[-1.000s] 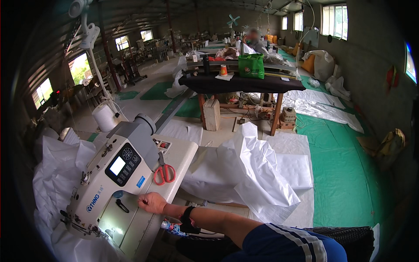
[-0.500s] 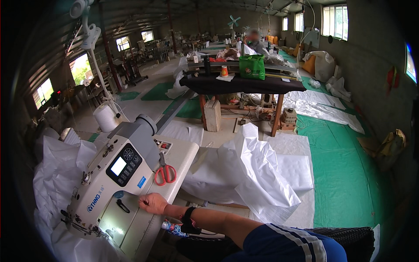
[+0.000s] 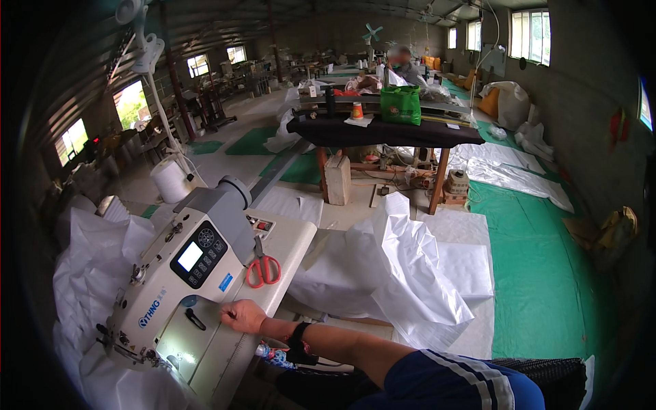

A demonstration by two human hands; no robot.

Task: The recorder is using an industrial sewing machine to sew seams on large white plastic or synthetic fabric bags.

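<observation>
Pale sewing table [image 3: 290, 236]; red-handled scissors [image 3: 263, 263] just beyond right hand [image 3: 244, 316].

The place is a long sewing workshop. An industrial sewing machine [image 3: 181, 283] stands near left, with a cone of white thread [image 3: 171, 181] beyond it and red-handled scissors [image 3: 259, 258] on its counter [image 3: 292, 249]. Crumpled white sheeting [image 3: 406, 273] lies to its right; far left, cluttered workstations [image 3: 254, 83] stretch beneath a ribbed roof [image 3: 225, 26].

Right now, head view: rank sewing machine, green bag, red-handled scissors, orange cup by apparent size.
1. Sewing machine
2. Green bag and red-handled scissors: too close to rank
3. Orange cup
</observation>
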